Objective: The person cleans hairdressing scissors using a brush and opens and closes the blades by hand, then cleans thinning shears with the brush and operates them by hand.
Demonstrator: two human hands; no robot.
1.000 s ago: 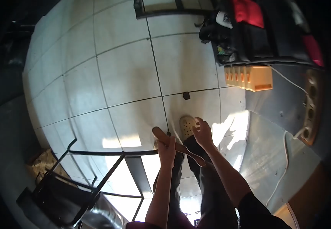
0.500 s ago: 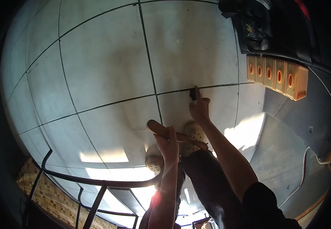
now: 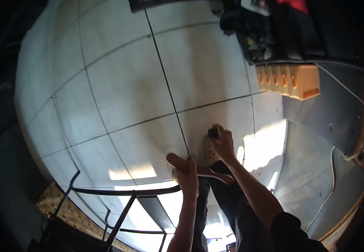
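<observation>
My left hand (image 3: 187, 177) is closed around the middle of a long brown shoe (image 3: 176, 161). Its rounded end points up and left, and a pale edge shows along its other end. To the right, my right hand (image 3: 224, 145) grips a small black block (image 3: 213, 133) between the fingers; its exact kind cannot be made out. The block is apart from the shoe. Beneath my right hand a beige clog with holes (image 3: 211, 154) is on my foot, partly covered by the hand and the shoe.
An orange drawer unit (image 3: 289, 80) stands at the right, beside dark bags (image 3: 291, 35). A black metal frame (image 3: 123, 192) curves across the lower left, near a woven panel (image 3: 79, 212). A white cable (image 3: 332, 180) runs down the right side. Pale floor tiles (image 3: 131, 92) lie ahead.
My right hand has drawn back toward my body with the black block, from the tile line to above the clog. My left hand and the shoe sit slightly lower; the camera view has shifted.
</observation>
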